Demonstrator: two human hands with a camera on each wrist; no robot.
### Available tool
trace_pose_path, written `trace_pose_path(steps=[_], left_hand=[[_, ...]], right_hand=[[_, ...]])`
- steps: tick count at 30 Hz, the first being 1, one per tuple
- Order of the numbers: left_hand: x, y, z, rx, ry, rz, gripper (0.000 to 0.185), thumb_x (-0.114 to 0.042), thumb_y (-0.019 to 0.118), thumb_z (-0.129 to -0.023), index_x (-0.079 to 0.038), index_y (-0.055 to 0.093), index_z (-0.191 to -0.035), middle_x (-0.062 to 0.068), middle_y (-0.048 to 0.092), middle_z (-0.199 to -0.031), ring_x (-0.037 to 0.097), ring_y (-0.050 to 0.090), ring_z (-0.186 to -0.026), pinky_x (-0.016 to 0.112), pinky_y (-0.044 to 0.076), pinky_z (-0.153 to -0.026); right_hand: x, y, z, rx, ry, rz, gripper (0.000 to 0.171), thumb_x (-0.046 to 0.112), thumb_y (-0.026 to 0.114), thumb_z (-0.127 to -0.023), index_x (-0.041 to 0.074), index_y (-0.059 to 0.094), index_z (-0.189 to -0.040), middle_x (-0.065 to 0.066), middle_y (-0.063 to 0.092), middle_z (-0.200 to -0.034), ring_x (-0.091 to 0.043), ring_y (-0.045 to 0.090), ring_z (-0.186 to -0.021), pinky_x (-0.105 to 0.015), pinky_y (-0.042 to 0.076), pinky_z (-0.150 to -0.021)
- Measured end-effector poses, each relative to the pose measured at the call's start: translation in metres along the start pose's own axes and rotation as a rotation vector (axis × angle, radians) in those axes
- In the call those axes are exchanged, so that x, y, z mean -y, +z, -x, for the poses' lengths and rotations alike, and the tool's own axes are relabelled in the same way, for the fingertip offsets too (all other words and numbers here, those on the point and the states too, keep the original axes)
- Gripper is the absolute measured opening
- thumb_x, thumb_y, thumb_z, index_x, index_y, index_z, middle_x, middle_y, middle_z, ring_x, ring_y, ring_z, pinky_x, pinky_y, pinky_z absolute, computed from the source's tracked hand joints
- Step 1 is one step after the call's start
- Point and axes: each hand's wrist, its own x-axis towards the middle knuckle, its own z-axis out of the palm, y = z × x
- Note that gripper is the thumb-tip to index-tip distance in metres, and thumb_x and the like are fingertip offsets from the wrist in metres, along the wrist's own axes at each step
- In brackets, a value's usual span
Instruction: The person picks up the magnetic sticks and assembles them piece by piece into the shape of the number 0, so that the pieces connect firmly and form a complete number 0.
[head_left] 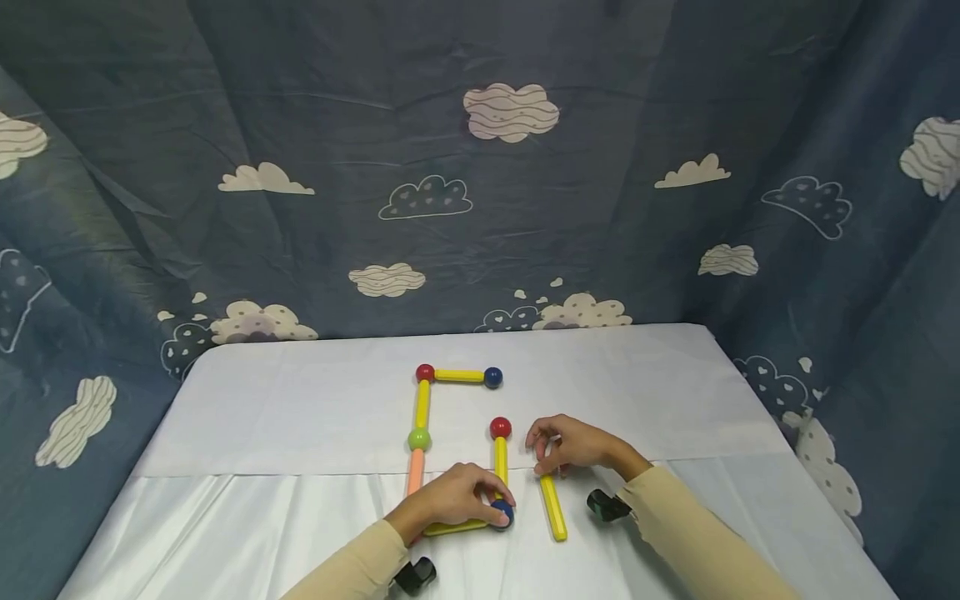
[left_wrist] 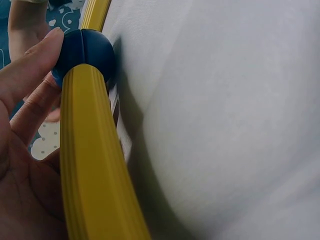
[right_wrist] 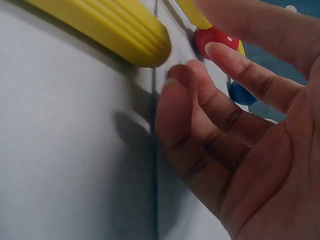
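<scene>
My left hand pinches a blue ball between thumb and fingers. One yellow stick runs from that ball toward the wrist, and another yellow stick leads away to a red ball. My right hand hovers by the far end of a loose yellow stick, its fingers loosely bent. In the right wrist view a gap shows between those fingers and the stick's end.
Left of the hands, a salmon stick joins a green ball. Beyond it a yellow stick reaches a red ball, then another yellow stick and a blue ball. White cloth covers the table; a cloud-patterned curtain hangs behind.
</scene>
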Motion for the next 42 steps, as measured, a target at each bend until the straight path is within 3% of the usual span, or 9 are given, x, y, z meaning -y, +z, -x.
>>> trace_pose_path(steps=[8, 19, 25, 31, 36, 42], left_hand=[[0.0, -0.002, 0.0, 0.006, -0.02, 0.011, 0.014, -0.023, 0.078, -0.082, -0.023, 0.075, -0.095, -0.009, 0.06, -0.08, 0.004, 0.049, -0.069, 0.022, 0.039, -0.066], [-0.001, -0.004, -0.003, 0.014, -0.018, 0.017, 0.014, -0.021, 0.079, -0.081, -0.022, 0.075, -0.094, -0.008, 0.059, -0.08, 0.006, 0.048, -0.067, 0.021, 0.038, -0.063], [-0.003, -0.004, -0.002, 0.022, -0.034, 0.021, 0.014, -0.021, 0.078, -0.081, -0.023, 0.075, -0.094, -0.008, 0.059, -0.079, 0.006, 0.048, -0.068, 0.022, 0.038, -0.064], [-0.003, -0.003, -0.002, 0.026, -0.034, 0.032, 0.014, -0.021, 0.078, -0.081, -0.022, 0.075, -0.094, -0.008, 0.06, -0.08, 0.006, 0.049, -0.068, 0.022, 0.038, -0.065], [-0.004, -0.002, -0.001, 0.029, -0.049, 0.044, 0.013, -0.021, 0.078, -0.081, -0.022, 0.075, -0.094, -0.008, 0.06, -0.08, 0.006, 0.05, -0.07, 0.022, 0.039, -0.066], [-0.004, -0.002, -0.001, 0.032, -0.048, 0.055, 0.013, -0.02, 0.078, -0.082, -0.022, 0.075, -0.094, -0.007, 0.06, -0.08, 0.006, 0.05, -0.072, 0.022, 0.038, -0.067]], right_hand=[[0.0, 0.006, 0.016, 0.034, -0.005, 0.015, 0.031, 0.004, 0.078, -0.078, 0.002, 0.06, -0.103, -0.008, 0.059, -0.085, -0.016, 0.054, -0.057, -0.027, 0.049, -0.051], [-0.004, 0.013, 0.028, -0.039, 0.019, 0.085, 0.03, 0.015, 0.08, -0.079, 0.006, 0.059, -0.097, -0.005, 0.06, -0.064, -0.012, 0.053, -0.042, -0.029, 0.048, -0.041], [-0.002, 0.024, 0.029, -0.108, 0.078, 0.15, 0.032, 0.024, 0.082, -0.077, 0.01, 0.058, -0.092, -0.006, 0.059, -0.056, -0.011, 0.052, -0.038, -0.029, 0.047, -0.039], [0.002, 0.031, 0.028, -0.144, 0.104, 0.203, 0.031, 0.017, 0.084, -0.073, 0.011, 0.058, -0.088, -0.004, 0.059, -0.056, -0.013, 0.057, -0.042, -0.028, 0.049, -0.044], [0.001, 0.027, 0.027, -0.125, 0.097, 0.16, 0.027, 0.012, 0.082, -0.075, 0.009, 0.059, -0.088, -0.005, 0.059, -0.058, -0.015, 0.059, -0.045, -0.027, 0.05, -0.048], [0.0, 0.016, 0.019, -0.111, 0.076, 0.058, 0.02, 0.005, 0.075, -0.081, 0.005, 0.062, -0.098, -0.004, 0.059, -0.063, -0.017, 0.058, -0.052, -0.029, 0.052, -0.057]])
